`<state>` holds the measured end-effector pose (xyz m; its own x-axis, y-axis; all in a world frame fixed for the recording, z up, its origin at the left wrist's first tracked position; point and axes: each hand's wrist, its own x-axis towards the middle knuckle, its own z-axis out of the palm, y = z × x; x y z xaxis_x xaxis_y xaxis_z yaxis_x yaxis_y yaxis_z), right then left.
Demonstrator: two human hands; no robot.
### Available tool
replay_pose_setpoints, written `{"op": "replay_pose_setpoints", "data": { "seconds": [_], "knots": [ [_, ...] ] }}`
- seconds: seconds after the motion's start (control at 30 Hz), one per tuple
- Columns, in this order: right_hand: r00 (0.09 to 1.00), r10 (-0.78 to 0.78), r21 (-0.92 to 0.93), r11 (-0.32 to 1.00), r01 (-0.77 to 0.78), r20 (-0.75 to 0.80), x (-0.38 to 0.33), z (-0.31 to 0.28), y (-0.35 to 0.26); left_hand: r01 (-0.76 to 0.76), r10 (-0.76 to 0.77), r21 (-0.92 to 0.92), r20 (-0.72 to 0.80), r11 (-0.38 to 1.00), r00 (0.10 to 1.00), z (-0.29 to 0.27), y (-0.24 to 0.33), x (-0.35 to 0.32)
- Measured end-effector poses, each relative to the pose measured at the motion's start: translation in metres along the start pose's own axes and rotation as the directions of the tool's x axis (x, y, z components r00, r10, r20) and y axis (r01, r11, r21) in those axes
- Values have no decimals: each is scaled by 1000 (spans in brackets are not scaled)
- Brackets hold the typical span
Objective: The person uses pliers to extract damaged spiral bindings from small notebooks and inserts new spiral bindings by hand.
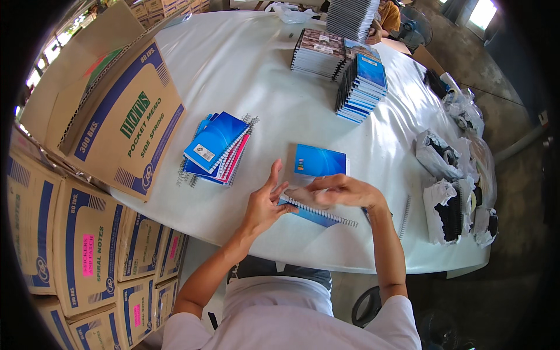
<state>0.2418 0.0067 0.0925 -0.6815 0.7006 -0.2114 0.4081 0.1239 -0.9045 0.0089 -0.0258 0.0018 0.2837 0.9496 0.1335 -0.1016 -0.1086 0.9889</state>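
Note:
In front of me on the table lies a small blue notebook [317,216], a wire coil [326,211] running along its upper edge and sticking out past its right end. My left hand [265,204] is at the notebook's left end, index finger raised, thumb stretched to the cover by the coil. Over the coil, my right hand [344,191] bends inward; its fingertips are smeared by motion, and whether they grip anything is unclear. Just beyond it sits another blue notebook [319,160], partly covered by that hand. Farther left is a stack of blue and pink spiral notebooks [217,146] with loose coil ends.
An open carton [128,122] stands at the left, above stacked cartons [87,245]. Notebook piles [361,87] and a tall stack [352,17] stand farther off, near another person's hand [375,34]. Bags of black coils [443,210] lie right, beside a loose coil [405,217].

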Motion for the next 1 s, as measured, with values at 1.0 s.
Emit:
{"op": "replay_pose_setpoints", "data": {
  "seconds": [1.0],
  "knots": [
    [577, -128, -570, 430, -701, -806, -125, 5, 61, -437, 380, 159, 293, 885, 877, 6, 90, 48]
  ]
}}
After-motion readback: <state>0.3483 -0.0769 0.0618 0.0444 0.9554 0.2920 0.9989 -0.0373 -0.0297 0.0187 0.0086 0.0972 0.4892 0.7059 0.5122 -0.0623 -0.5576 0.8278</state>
